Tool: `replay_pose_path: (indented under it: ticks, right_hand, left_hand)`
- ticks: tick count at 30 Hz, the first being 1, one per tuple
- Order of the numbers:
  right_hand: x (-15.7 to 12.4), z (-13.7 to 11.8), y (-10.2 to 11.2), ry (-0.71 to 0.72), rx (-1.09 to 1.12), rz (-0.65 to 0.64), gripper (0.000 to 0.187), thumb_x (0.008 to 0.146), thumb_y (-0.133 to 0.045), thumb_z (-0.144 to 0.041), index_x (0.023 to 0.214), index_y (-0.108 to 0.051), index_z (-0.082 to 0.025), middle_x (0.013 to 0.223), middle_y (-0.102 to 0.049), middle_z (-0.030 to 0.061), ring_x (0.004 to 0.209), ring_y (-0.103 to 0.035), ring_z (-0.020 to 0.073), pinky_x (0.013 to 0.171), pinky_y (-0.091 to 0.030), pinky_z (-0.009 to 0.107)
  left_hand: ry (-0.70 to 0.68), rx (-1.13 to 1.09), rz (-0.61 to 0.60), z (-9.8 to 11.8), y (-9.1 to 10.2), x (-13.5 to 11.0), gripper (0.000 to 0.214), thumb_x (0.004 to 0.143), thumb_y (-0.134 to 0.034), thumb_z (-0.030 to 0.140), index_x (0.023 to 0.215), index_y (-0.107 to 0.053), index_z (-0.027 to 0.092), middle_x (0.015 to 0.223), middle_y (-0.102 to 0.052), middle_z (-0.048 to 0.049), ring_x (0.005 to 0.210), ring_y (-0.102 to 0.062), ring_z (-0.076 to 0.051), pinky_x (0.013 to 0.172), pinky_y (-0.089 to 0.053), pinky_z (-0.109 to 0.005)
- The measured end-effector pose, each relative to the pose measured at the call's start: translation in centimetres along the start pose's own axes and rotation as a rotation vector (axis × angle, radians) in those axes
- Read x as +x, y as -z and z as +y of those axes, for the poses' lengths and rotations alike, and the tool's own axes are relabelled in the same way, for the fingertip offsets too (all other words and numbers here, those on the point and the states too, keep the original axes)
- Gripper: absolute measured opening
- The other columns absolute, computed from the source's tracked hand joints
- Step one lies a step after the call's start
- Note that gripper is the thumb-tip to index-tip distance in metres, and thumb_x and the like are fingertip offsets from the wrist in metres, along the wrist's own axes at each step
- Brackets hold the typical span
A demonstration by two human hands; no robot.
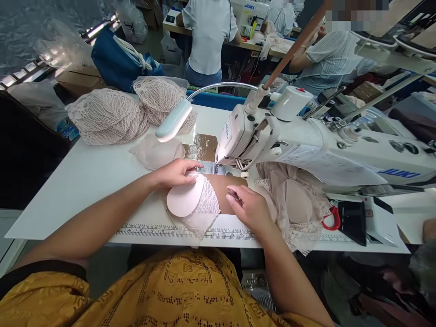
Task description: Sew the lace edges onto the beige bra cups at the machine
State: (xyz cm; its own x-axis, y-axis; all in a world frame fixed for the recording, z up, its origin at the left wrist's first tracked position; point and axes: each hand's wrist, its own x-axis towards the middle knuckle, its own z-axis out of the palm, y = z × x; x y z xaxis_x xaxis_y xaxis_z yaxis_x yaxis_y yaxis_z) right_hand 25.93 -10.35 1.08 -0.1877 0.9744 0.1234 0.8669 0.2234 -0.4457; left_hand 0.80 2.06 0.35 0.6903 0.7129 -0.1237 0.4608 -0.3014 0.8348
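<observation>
A bra cup piece of white lace [208, 200] and sheer beige mesh lies by the front edge of the sewing table, with a smooth pale foam pad [184, 200] over its left part. My left hand [177, 173] is closed on the top edge of this cup, thumb over the pad and fingers reaching toward the needle area. To the right of the cup, my right hand [252, 206] is curled round a small dark metal tool [234, 195], whose exact kind is partly hidden by the fingers. Just beyond both hands stands the white sewing machine [235, 136].
Stacked lace cups [105, 116] lie at the back left, near a lamp head [174, 120]. Beige lace garments [294, 200] heap under the machine arm, beside red-handled scissors [331, 219] and a dark phone-like object [352, 222]. A ruler strip [235, 233] runs along the front edge. Co-workers sit beyond.
</observation>
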Motion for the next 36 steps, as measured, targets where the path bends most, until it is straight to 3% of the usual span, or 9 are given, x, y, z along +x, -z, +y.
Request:
replay_pose_path:
  ticks: [4,8,12,16,20,24,28,36]
  right_hand:
    - [1.8,-0.7,0.1,0.120,0.015,-0.120,0.018,0.085,-0.049,-0.017,0.075,-0.064,-0.019,0.073,-0.062,0.0013,0.070,-0.056,0.0142,0.063,-0.037,0.024]
    - [3.1,-0.6,-0.7,0.240,-0.043,-0.168,0.022,0.084,-0.050,-0.019,0.092,-0.071,-0.019,0.079,-0.061,0.0026,0.073,-0.054,0.0146,0.062,-0.034,0.024]
    - [3.3,0.3,-2.3,0.221,-0.185,-0.187,0.037,0.082,-0.054,-0.018,0.116,-0.068,-0.021,0.084,-0.060,0.0034,0.074,-0.053,0.0160,0.060,-0.032,0.026]
    - [3.1,1.0,-3.1,0.160,-0.231,-0.178,0.038,0.086,-0.051,-0.019,0.122,-0.065,-0.021,0.087,-0.060,0.0044,0.076,-0.053,0.0162,0.061,-0.034,0.027]
    - [3.0,1.0,-3.2,0.144,-0.230,-0.164,0.038,0.089,-0.049,-0.024,0.124,-0.064,-0.022,0.087,-0.062,0.0047,0.075,-0.055,0.0169,0.062,-0.036,0.028]
    - [3.1,1.0,-3.3,0.128,-0.245,-0.148,0.038,0.089,-0.048,-0.023,0.122,-0.066,-0.022,0.086,-0.063,0.0051,0.076,-0.056,0.0175,0.064,-0.038,0.029]
    - [3.1,0.8,-3.6,0.106,-0.260,-0.120,0.039,0.088,-0.049,-0.022,0.123,-0.066,-0.023,0.085,-0.064,0.0049,0.076,-0.058,0.0185,0.064,-0.039,0.030]
    - [3.3,0.2,-3.4,0.021,-0.274,-0.138,0.044,0.087,-0.049,-0.019,0.128,-0.063,-0.022,0.091,-0.067,0.0066,0.082,-0.061,0.0203,0.067,-0.042,0.030]
  left_hand:
    - [-0.043,-0.060,-0.034,0.3,-0.2,0.9,0.057,0.078,-0.064,0.032,0.129,-0.056,0.010,0.091,-0.067,-0.0068,0.079,-0.064,-0.018,0.069,-0.051,-0.028]
    - [-0.069,-0.117,-0.057,0.5,-0.4,1.7,0.057,0.077,-0.065,0.032,0.129,-0.055,0.009,0.090,-0.067,-0.0068,0.075,-0.062,-0.016,0.065,-0.050,-0.026]
    - [-0.061,-0.068,-0.070,0.2,-0.3,3.0,0.055,0.078,-0.064,0.029,0.128,-0.055,0.008,0.093,-0.068,-0.0078,0.078,-0.063,-0.017,0.069,-0.051,-0.027]
    - [-0.086,0.183,0.009,0.8,0.2,3.7,0.043,0.082,-0.057,0.025,0.123,-0.058,0.010,0.096,-0.068,-0.0088,0.084,-0.064,-0.020,0.076,-0.052,-0.032]
    - [-0.287,0.536,0.147,2.7,-0.5,2.3,0.031,0.089,-0.051,0.026,0.115,-0.062,0.013,0.104,-0.066,-0.0125,0.096,-0.061,-0.025,0.084,-0.051,-0.040]
    - [-0.389,0.686,0.048,3.7,-3.0,0.2,0.030,0.091,-0.048,0.024,0.114,-0.063,0.011,0.111,-0.066,-0.0151,0.099,-0.062,-0.026,0.085,-0.054,-0.040]
    - [-0.422,0.760,0.049,2.7,-4.4,0.1,0.036,0.093,-0.045,0.026,0.117,-0.063,0.005,0.125,-0.063,-0.0187,0.110,-0.061,-0.030,0.095,-0.053,-0.044]
    - [-0.522,0.703,0.025,0.4,-2.9,1.9,0.039,0.094,-0.044,0.023,0.125,-0.061,0.008,0.132,-0.060,-0.0169,0.119,-0.059,-0.027,0.100,-0.052,-0.042]
